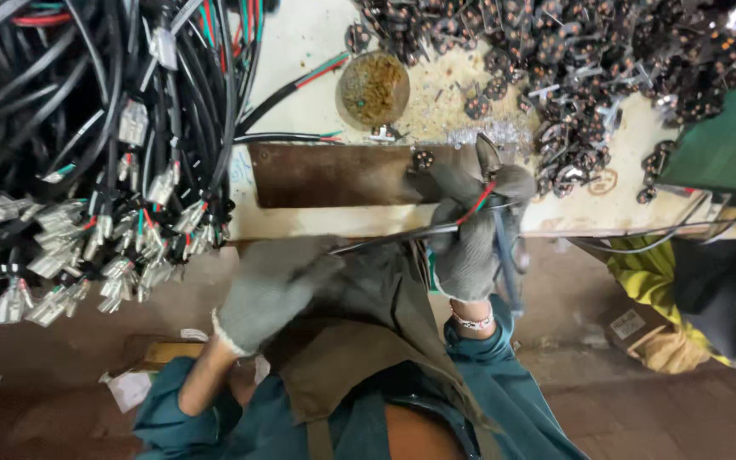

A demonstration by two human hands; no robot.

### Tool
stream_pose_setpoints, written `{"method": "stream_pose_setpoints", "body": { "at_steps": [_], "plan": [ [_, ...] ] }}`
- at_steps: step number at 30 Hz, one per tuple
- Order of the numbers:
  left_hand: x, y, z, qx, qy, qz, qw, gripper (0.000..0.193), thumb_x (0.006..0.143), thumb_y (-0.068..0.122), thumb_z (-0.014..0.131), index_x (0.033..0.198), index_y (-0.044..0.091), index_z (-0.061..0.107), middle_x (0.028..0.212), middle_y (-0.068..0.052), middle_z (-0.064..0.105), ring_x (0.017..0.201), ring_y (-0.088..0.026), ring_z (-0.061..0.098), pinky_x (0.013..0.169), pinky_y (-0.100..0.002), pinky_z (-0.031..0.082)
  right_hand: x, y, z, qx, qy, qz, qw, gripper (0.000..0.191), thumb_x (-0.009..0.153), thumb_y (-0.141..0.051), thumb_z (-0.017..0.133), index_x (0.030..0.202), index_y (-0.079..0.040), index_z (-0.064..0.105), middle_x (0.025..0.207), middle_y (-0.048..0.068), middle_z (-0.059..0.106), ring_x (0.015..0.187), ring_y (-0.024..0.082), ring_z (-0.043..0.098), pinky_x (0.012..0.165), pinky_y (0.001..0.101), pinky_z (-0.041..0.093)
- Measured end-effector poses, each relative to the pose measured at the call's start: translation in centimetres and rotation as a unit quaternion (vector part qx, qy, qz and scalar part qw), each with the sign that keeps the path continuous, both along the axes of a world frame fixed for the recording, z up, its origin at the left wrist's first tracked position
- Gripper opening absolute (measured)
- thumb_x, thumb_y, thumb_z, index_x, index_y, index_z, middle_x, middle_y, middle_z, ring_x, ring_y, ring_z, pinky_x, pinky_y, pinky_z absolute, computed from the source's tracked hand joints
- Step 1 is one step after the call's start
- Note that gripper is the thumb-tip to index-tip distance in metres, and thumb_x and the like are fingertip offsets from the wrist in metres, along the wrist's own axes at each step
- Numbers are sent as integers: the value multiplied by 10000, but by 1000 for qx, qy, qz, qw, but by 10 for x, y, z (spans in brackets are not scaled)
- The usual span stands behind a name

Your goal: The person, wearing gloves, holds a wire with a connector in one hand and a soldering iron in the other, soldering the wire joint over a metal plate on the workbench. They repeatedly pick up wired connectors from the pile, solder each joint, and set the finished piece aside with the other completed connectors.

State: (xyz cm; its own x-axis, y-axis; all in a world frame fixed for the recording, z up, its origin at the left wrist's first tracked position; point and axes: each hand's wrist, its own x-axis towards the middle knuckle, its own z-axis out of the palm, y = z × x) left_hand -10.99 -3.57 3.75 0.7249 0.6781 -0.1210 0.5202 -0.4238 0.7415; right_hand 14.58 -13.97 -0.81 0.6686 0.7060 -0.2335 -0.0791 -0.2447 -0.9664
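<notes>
Both my hands wear grey knit gloves. My right hand (470, 230) grips a soldering iron (504, 255) with a dark shaft and also pinches the stripped end of a black cable (402, 236) with red and green cores, near a small round black plug part (422, 159) on a brown metal plate (334, 175). My left hand (270, 290) is closed around the same black cable lower down, in front of my olive apron.
A big bundle of black cables with white connectors (87, 170) hangs at the left. A heap of black plug parts (572, 60) covers the bench's back right. A round tin of brown flux (373, 88) sits behind the plate. A green box (726, 145) stands at right.
</notes>
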Motion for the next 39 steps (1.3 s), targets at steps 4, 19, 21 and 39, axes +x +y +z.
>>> {"method": "stream_pose_setpoints", "body": {
  "at_steps": [4,19,21,39],
  "plan": [
    [10,5,-12,28,-54,-118,991,237,926,182,692,1132,68,669,1158,-152,717,1068,-348,683,901,-432,540,-12,-10,1,-100,-322,131,932,254,1036,-126,591,1284,-70,600,1086,56,622,900,201,602,840,291,506],
    [65,18,-8,-299,-91,133,941,118,949,76,699,1051,17,701,909,-124,711,779,-226,707,742,-337,548,-11,28,28,-31,-73,158,984,254,858,-94,780,1048,-34,621,996,45,671,853,177,625,789,310,501],
    [67,15,-6,-236,-127,95,959,151,944,70,709,1084,19,686,1007,-140,713,897,-279,710,800,-361,553,-13,28,34,-27,-191,183,964,426,777,-109,865,1105,-49,599,1055,81,649,907,236,588,846,364,481],
    [70,-6,-10,-284,-173,201,921,174,975,-4,722,1139,27,676,1083,-110,673,983,-241,652,897,-327,538,-21,24,33,-69,-154,146,975,262,782,-92,834,1006,-96,699,996,28,730,1025,281,616,1072,453,413]
  ]
}}
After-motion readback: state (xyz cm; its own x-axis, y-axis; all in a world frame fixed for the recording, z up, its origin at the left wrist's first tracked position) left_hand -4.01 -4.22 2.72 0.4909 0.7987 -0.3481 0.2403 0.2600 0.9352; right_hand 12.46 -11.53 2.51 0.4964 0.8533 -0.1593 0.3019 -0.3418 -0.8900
